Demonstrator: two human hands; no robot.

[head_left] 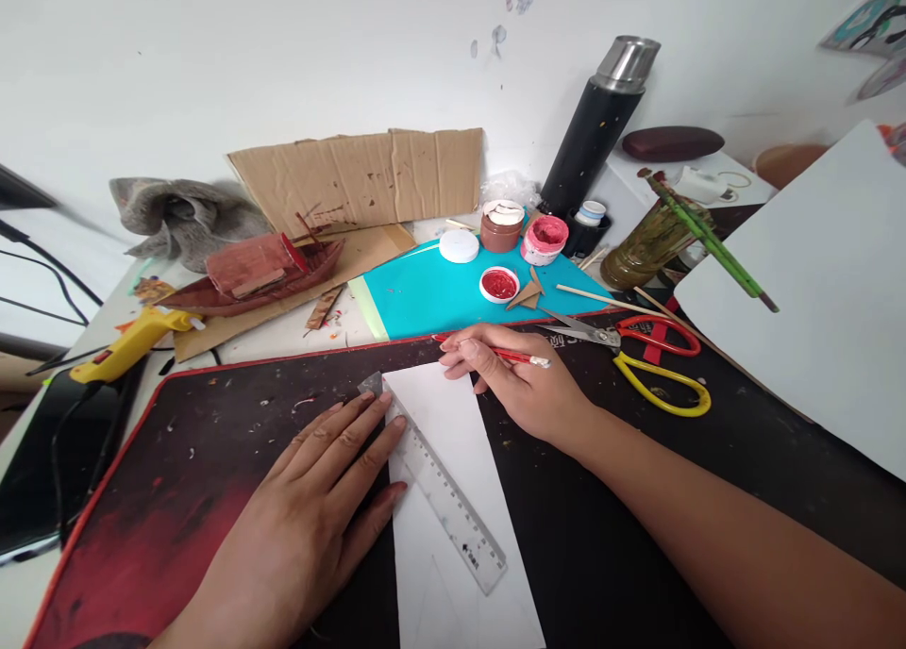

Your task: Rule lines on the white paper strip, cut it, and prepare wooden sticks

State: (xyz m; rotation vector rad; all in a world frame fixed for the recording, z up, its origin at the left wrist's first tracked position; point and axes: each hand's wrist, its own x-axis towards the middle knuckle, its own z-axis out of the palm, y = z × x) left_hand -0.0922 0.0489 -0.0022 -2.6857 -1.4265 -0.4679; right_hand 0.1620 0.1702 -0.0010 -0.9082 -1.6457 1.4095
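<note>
My left hand (311, 498) lies flat with its fingers stretched out, fingertips on the upper end of a clear ruler (447, 493). Under the ruler is a white strip of paper (431, 394), with faint pencil lines near its lower end. The ruler slants across the paper, from upper left to lower right. My right hand (528, 385) is closed around a red pencil (520, 357) just by the paper's top right corner. The pencil's point is towards the left, and its white eraser end sticks out to the right.
Scissors (615, 340) lie right of my right hand. Behind are open paint pots (544, 241), a blue sheet (411, 295), a black thermos (591, 140) and a jar with brushes (637, 243). A brown model boat (255, 276) and a yellow glue gun (131, 342) sit at the left.
</note>
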